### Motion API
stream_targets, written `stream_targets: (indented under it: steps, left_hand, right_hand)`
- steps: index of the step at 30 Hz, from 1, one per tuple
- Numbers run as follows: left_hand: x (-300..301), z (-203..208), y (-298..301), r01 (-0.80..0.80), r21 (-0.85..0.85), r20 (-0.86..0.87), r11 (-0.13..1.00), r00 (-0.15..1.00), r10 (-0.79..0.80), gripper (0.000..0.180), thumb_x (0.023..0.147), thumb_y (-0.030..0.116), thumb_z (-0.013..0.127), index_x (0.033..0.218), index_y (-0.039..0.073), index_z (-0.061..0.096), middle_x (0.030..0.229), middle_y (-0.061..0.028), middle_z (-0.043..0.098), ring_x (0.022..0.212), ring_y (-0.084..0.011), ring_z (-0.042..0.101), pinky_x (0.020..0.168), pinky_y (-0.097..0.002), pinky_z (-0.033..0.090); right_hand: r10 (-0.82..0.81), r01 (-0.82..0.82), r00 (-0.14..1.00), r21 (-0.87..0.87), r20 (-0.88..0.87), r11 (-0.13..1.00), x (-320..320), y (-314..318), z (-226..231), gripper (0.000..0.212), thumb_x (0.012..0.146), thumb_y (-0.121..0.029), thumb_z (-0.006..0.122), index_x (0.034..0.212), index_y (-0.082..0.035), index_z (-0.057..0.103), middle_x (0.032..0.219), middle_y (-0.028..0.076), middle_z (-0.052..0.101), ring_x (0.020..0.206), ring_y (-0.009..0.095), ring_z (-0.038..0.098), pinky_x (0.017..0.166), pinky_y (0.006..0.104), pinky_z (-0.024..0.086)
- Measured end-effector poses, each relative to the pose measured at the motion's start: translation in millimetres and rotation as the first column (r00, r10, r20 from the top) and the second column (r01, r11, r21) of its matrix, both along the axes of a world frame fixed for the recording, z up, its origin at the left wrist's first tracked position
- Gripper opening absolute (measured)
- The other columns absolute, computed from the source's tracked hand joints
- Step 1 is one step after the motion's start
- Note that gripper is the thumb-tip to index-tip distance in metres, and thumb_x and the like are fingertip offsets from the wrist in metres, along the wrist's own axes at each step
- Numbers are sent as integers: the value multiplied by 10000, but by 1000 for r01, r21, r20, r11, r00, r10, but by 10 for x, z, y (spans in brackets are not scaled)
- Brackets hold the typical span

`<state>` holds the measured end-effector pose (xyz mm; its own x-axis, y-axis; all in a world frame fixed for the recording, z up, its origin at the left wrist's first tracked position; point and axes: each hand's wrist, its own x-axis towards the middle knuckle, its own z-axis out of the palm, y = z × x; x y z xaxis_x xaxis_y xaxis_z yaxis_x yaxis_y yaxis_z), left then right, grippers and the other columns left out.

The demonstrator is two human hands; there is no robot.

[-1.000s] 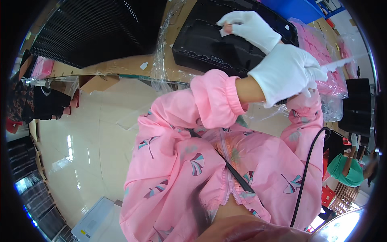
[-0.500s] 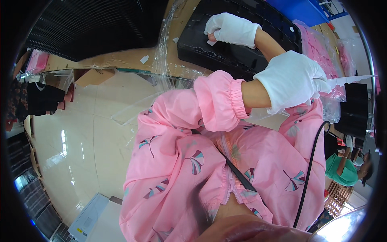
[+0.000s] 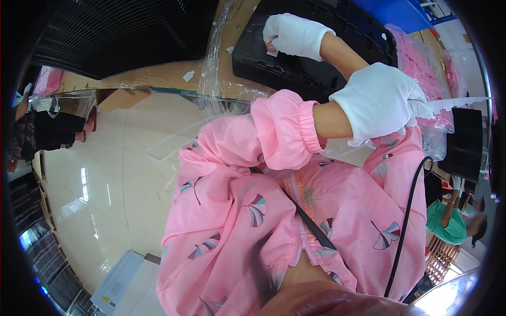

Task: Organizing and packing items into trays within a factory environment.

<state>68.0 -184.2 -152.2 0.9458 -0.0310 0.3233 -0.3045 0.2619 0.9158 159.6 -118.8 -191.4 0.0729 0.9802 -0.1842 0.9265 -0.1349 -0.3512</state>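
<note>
Toward the far middle of the scene, a long black moulded plastic case [image 3: 295,68] lies on the cardboard-covered bench [image 3: 158,71], its near edge just back from the bench's. From my feed, the white-gloved right hand [image 3: 300,37] is over the case's left part, its fingers curled together; a bare fingertip meets a small white paper label [image 3: 272,53] against the dark lid. Whether that grip pinches the label or only presses it, I cannot tell. Nearer and to the right, I see the white-gloved left hand [image 3: 377,102] folded firmly around one end of a notched white strip [image 3: 464,102] that juts out to the right. The forearms cross, so room between the hands is tight.

On the left, a large black ribbed panel [image 3: 126,39] bounds the workspace; between it and the case runs a narrow gap with crinkled clear film [image 3: 213,58] and a flat white tag [image 3: 188,76]. Glossy, film-wrapped pink packets [image 3: 419,68] crowd the case's right end, beneath a smooth blue plastic bin [image 3: 395,13] farther off.
</note>
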Motion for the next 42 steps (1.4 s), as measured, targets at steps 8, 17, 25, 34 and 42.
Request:
stream_targets:
  steps: [8,17,25,34,42]
  left_hand:
    - [78,-27,111,-513,465,557,722,803,211,148,860,116,623,936,-3,667,775,-63,667,606,-114,626,543,-249,500]
    - [384,145,208,-154,40,-125,987,979,158,230,846,195,657,948,-10,678,750,-88,670,579,-111,615,522,-241,519]
    - [549,108,147,-331,436,107,837,943,316,171,848,142,619,937,18,695,728,-72,670,616,-121,635,553,-249,505]
    - [592,47,103,-265,180,-127,947,949,289,182,819,167,666,884,0,701,692,-53,655,548,-108,603,499,-243,485]
    - [694,-11,191,-320,122,-64,939,942,330,236,826,188,681,940,-19,678,764,-78,669,630,-99,620,558,-232,507]
  right_hand:
    - [-319,269,947,458,33,847,22,-444,-140,325,781,-70,589,1104,-70,623,1034,102,637,969,278,617,849,331,476]
    - [-569,713,571,701,-592,-15,172,-1953,308,254,818,-87,649,1055,3,648,1101,81,630,903,177,604,811,265,465]
    - [-576,72,812,963,93,258,-96,-1968,219,219,612,-64,750,811,-41,661,1055,94,592,857,264,574,723,354,470]
    - [-585,-123,765,953,269,278,-17,-1898,174,252,546,-43,752,750,-76,607,924,36,623,763,242,596,611,351,471]
    - [-480,-54,851,943,215,328,-85,-1877,301,165,625,3,702,749,-72,623,851,43,639,769,232,605,666,322,490]
